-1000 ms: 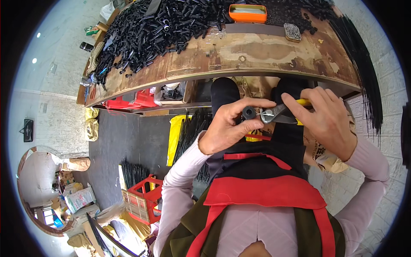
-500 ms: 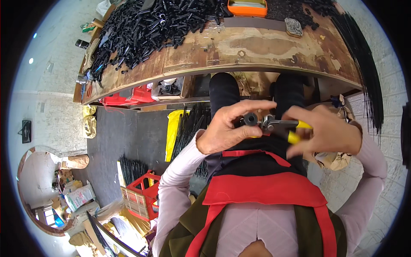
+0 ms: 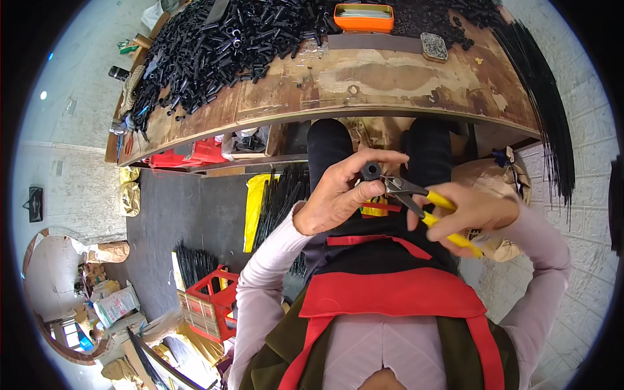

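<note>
a short black tube (image 3: 371,171) is held end-on between the thumb and curled fingers of the left hand (image 3: 338,195), its index finger stretched out above, over the lap of a seated worker in a red and black apron (image 3: 393,296). a pair of yellow-handled pliers (image 3: 414,189) is gripped in the right hand (image 3: 478,208), the fingers wrapped partway round the spread handles, the slightly blurred grip held wider than a fist. the pliers' head is brought up just beside the tube, near the left thumb tip; whether the two are touching cannot be told. beyond the knees, a worn wooden workbench (image 3: 390,81) is heaped on its left with black parts (image 3: 221,58), while an orange box (image 3: 364,25) and a small tray of tiny pieces (image 3: 434,59) are set toward the back. long black rods (image 3: 546,104) are draped over the bench's right end.
</note>
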A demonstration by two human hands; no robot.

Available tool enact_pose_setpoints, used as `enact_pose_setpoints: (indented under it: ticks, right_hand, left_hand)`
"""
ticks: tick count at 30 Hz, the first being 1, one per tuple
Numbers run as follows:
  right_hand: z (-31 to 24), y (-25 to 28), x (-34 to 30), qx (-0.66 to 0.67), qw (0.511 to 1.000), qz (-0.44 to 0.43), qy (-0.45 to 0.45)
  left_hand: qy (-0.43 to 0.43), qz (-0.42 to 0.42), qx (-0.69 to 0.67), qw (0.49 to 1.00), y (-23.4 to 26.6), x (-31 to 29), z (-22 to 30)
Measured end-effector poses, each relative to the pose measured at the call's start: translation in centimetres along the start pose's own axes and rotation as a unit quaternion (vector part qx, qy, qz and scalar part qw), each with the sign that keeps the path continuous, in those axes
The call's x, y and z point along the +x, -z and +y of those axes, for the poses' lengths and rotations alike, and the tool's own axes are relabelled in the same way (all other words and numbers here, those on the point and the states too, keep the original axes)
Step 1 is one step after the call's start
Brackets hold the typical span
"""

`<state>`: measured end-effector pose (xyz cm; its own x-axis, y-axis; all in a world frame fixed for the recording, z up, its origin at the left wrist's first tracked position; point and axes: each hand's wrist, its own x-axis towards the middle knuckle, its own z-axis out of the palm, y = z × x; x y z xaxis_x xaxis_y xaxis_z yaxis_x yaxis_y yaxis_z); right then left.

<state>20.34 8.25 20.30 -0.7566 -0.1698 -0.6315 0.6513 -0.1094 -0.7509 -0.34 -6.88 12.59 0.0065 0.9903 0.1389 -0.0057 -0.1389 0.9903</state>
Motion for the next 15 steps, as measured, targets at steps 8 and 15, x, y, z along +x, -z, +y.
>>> enact_pose_setpoints:
  ticks: [8,15]
  right_hand:
    - [2.1,0.3,0.4,-0.617,0.607,0.413,0.282]
    - [3.2,-0.1,1.1,-0.118,0.981,0.128,0.086]
  left_hand:
    - [0.029,0.089,-0.019,0.995,-0.7,1.0,0.0]
    - [-0.039,0.008,0.052,0.998,-0.1,1.2,-0.7]
